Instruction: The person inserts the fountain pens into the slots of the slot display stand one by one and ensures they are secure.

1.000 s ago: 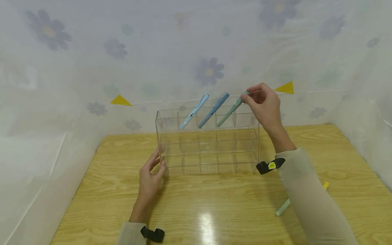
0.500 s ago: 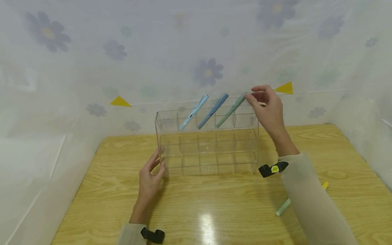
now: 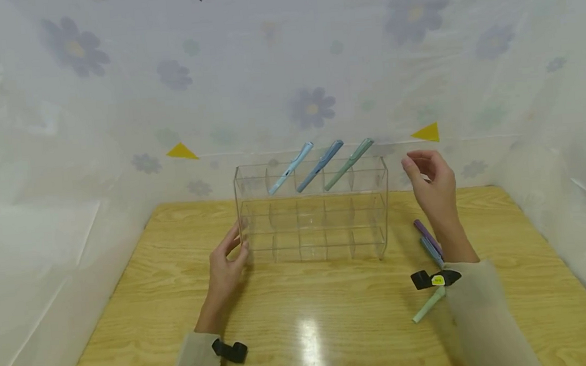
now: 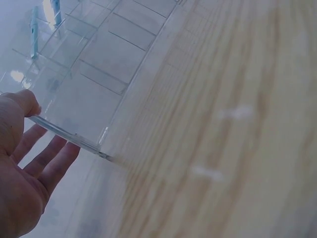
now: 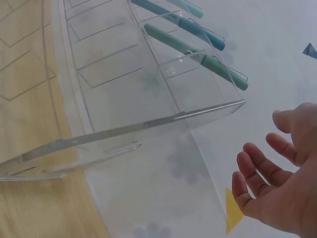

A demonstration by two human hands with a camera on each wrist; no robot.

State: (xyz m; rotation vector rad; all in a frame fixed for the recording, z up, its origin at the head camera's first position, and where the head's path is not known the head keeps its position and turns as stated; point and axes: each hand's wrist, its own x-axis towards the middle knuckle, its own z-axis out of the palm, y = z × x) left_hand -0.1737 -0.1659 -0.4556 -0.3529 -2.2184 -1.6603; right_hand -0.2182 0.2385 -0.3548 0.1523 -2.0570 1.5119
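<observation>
A clear acrylic pen rack (image 3: 313,231) with tiered compartments stands on the wooden table. Slanting across its top tier are a light blue pen (image 3: 290,168), a darker blue pen (image 3: 319,166) and a green pen (image 3: 349,164). My left hand (image 3: 225,264) holds the rack's left side panel, thumb on one face and fingers on the other, as the left wrist view shows. Beyond the rack's right end, my right hand (image 3: 433,187) is in the air with loosely bent fingers and nothing in them. In the right wrist view the green pen (image 5: 195,54) rests apart from that hand.
On the table by my right forearm lie a purple pen (image 3: 426,235), a blue pen (image 3: 433,252) and a pale green pen (image 3: 429,305), partly covered by the wrist and sleeve. White flowered sheeting (image 3: 244,67) encloses the table behind and at the sides.
My right hand has let go of the green pen's upper end and moved right and down, away from the rack. The purple and blue pens have come into sight. The left hand keeps its place.
</observation>
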